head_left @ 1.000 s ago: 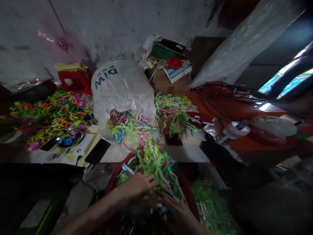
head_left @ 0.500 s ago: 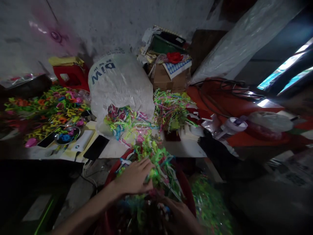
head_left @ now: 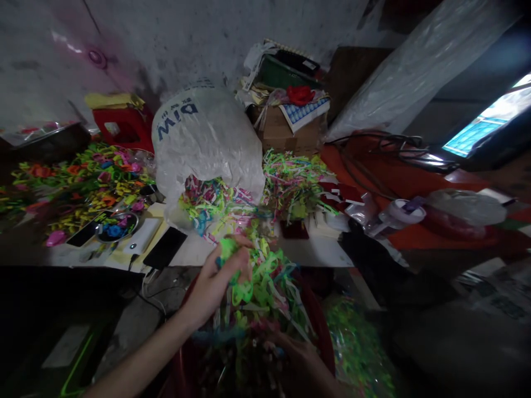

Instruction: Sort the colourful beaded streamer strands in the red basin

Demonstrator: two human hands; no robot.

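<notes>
My left hand [head_left: 222,273] is curled around a bunch of bright green plastic pieces [head_left: 241,290] above a dark red tub [head_left: 326,337]. Lower down, inside the tub, my right hand [head_left: 296,351] is blurred and in shadow, near pink pieces; its fingers cannot be made out clearly. Green, white and pink plastic strips [head_left: 286,293] heap up at the tub's far side and reach the table edge. Behind them a translucent white sack [head_left: 207,141] lies on its side with its mouth toward me, spilling coloured strips [head_left: 224,213] onto the table.
On the left, a phone [head_left: 165,247], a white power bank [head_left: 143,235] with a cable, and a small metal bowl [head_left: 116,226] sit near a pile of coloured pieces [head_left: 83,182]. A handheld fan [head_left: 400,213] lies right. Beside the tub is a bag of green pieces [head_left: 359,348].
My left hand has risen from the heap, turned and closed around green pieces. My right hand stays low in the tub. The view has shifted slightly.
</notes>
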